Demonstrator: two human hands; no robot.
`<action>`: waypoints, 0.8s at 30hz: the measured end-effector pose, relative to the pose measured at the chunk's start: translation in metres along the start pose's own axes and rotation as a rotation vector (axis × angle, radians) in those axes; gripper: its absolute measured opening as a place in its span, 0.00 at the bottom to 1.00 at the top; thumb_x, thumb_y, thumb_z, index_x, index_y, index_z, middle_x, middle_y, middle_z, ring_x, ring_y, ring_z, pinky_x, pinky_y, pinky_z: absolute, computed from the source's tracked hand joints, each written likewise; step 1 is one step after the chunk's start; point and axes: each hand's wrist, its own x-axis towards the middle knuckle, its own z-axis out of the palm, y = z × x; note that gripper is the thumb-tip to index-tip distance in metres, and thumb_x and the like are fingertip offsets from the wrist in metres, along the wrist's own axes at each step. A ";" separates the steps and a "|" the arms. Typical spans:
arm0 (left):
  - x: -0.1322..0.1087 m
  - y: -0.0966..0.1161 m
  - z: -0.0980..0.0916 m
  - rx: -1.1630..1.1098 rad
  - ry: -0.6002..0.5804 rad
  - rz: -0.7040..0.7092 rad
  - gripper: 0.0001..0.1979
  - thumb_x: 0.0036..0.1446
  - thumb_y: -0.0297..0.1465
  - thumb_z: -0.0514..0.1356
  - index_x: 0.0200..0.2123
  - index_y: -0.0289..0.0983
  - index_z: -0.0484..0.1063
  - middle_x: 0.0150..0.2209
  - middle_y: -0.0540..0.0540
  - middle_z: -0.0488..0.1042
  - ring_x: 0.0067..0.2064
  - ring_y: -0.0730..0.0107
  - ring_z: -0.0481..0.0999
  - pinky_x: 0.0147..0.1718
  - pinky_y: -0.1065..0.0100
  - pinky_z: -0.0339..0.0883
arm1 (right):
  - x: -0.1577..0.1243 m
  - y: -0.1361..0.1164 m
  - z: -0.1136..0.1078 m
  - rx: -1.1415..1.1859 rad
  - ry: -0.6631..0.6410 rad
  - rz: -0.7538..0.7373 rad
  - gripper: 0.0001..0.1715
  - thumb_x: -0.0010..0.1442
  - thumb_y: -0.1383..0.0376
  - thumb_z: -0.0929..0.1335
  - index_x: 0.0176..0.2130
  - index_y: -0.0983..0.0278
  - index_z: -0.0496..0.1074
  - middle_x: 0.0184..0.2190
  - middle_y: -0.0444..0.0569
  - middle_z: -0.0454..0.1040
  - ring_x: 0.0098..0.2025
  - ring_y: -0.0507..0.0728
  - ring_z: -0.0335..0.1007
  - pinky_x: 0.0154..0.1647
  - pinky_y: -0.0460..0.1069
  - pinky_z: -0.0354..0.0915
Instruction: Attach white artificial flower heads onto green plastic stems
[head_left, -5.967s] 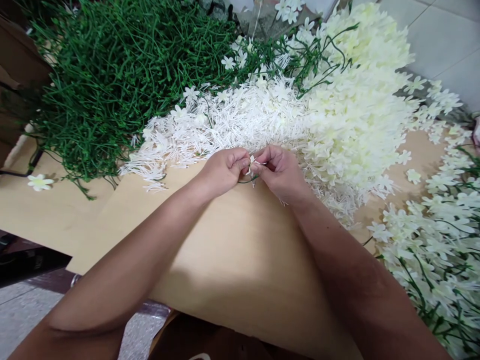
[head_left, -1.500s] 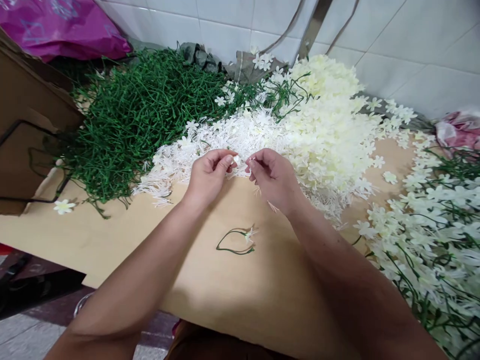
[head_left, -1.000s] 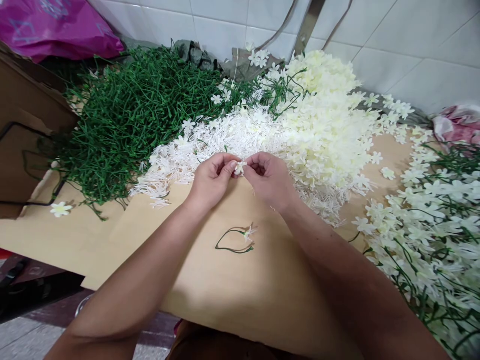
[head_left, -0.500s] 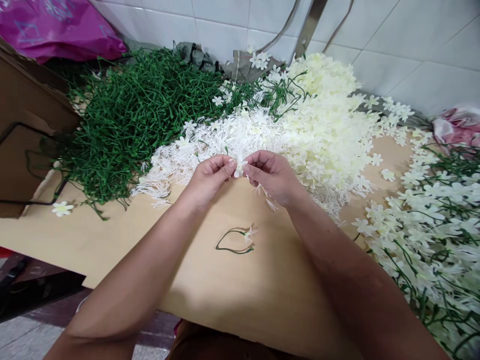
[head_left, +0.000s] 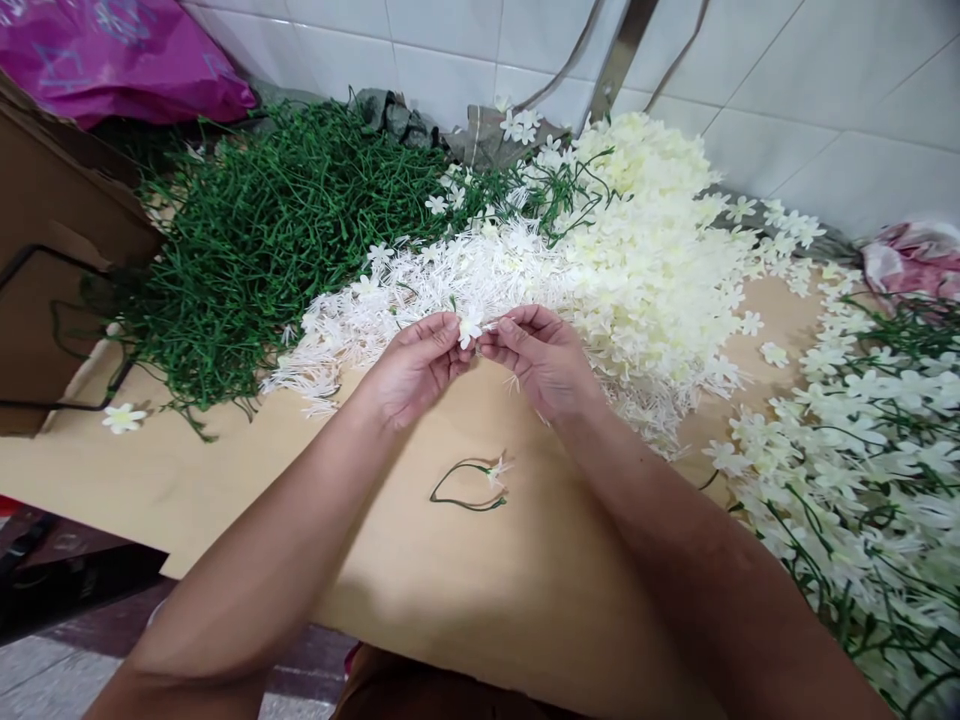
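The left hand [head_left: 420,366] pinches a white flower [head_left: 470,327], the right hand [head_left: 546,364] a pale strand [head_left: 490,326] — too hard a squeeze or tug could crease the flower.

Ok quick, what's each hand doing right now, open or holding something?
Left hand: closed, holding a white flower between thumb and fingers.
Right hand: closed, pinching a thin white piece beside the flower; finer detail can't be told.
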 end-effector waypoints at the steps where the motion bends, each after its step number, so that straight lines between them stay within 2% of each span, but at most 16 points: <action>1: 0.000 -0.001 0.001 0.005 0.000 0.000 0.10 0.45 0.27 0.69 0.25 0.35 0.69 0.23 0.51 0.74 0.25 0.80 0.71 0.30 0.75 0.67 | -0.001 0.001 0.001 -0.008 0.008 -0.008 0.21 0.39 0.58 0.79 0.28 0.62 0.69 0.26 0.39 0.75 0.31 0.49 0.75 0.38 0.48 0.74; 6: -0.001 -0.003 0.004 0.048 0.037 -0.008 0.10 0.45 0.28 0.69 0.26 0.35 0.70 0.22 0.52 0.72 0.24 0.81 0.70 0.29 0.76 0.67 | -0.005 0.002 0.008 -0.065 0.007 -0.066 0.20 0.41 0.58 0.78 0.27 0.61 0.67 0.22 0.37 0.73 0.27 0.47 0.72 0.31 0.45 0.70; 13: 0.000 -0.004 0.006 0.024 0.113 -0.006 0.09 0.45 0.26 0.69 0.26 0.35 0.70 0.21 0.52 0.73 0.23 0.80 0.71 0.29 0.75 0.69 | -0.010 0.004 0.015 -0.069 0.006 -0.148 0.18 0.44 0.58 0.77 0.28 0.61 0.67 0.23 0.38 0.74 0.27 0.48 0.72 0.32 0.47 0.71; 18: -0.001 -0.006 0.008 0.044 0.061 0.009 0.09 0.43 0.27 0.69 0.24 0.35 0.71 0.21 0.53 0.72 0.23 0.82 0.69 0.27 0.77 0.67 | -0.010 0.006 0.017 -0.112 0.063 -0.179 0.20 0.43 0.54 0.77 0.28 0.60 0.66 0.24 0.39 0.74 0.27 0.49 0.71 0.33 0.49 0.72; 24: 0.000 -0.009 0.007 0.061 0.038 0.041 0.07 0.44 0.26 0.68 0.25 0.35 0.71 0.21 0.53 0.72 0.23 0.81 0.70 0.27 0.77 0.67 | -0.009 0.006 0.016 -0.118 0.035 -0.210 0.19 0.43 0.55 0.77 0.27 0.60 0.67 0.26 0.40 0.74 0.28 0.49 0.71 0.34 0.49 0.72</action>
